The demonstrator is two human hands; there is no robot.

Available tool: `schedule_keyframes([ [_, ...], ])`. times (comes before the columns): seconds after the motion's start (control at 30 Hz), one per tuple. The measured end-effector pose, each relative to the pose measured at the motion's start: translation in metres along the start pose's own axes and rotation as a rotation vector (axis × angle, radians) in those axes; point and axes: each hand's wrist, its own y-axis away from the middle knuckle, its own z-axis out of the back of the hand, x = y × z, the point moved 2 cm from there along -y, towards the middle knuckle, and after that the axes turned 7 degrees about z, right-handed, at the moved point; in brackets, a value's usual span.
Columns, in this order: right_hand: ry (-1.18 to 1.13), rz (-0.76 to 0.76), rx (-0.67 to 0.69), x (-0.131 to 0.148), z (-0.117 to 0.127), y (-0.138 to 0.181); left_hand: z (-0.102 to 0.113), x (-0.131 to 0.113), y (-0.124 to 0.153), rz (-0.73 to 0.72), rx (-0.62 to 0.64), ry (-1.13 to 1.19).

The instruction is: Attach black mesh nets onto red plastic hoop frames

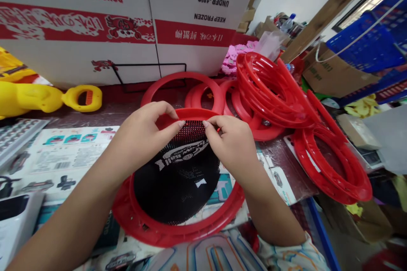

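A red plastic ring [173, 236] lies tilted in front of me, its near side close to my body. Inside it is a sheet of black mesh netting [171, 192] with white printed lettering, which leaves a gap at the ring's lower right. My left hand [149, 129] pinches the mesh's far edge at the ring's rim, thumb on the mesh and fingers behind the rim. Just to the right, my right hand [233, 142] pinches the same edge, its thumb and index fingertips close together. The fingers behind the rim are partly hidden.
More red rings [270, 89] are stacked at the right, several others behind my hands. A white carton [187, 4] and black wire stand [149, 64] are at the back. Yellow plastic parts [41, 97] lie left, above printed cardboard [73, 152]. A blue crate [365, 42] is far right.
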Motion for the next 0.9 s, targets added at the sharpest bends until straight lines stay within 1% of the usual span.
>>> schedule_keyframes([
  [0.17,0.001,-0.023,0.049,0.000,0.001,-0.003,0.000,0.001,-0.001,-0.008,-0.010,-0.026],
  [0.3,0.054,-0.033,0.082,0.003,0.000,-0.006,0.000,0.000,0.002,-0.026,-0.020,-0.029],
  [0.43,0.093,-0.039,0.081,0.005,-0.001,-0.008,0.000,-0.001,0.004,-0.031,-0.034,-0.034],
  [0.67,-0.208,-0.035,0.042,0.002,0.009,-0.004,0.000,0.000,0.005,-0.051,-0.073,-0.020],
  [0.77,-0.217,-0.043,0.049,0.003,0.011,-0.003,0.000,-0.001,0.006,-0.049,-0.071,-0.046],
  [0.9,-0.160,-0.040,0.043,0.005,0.012,-0.005,0.000,-0.003,0.006,-0.079,-0.071,-0.075],
])
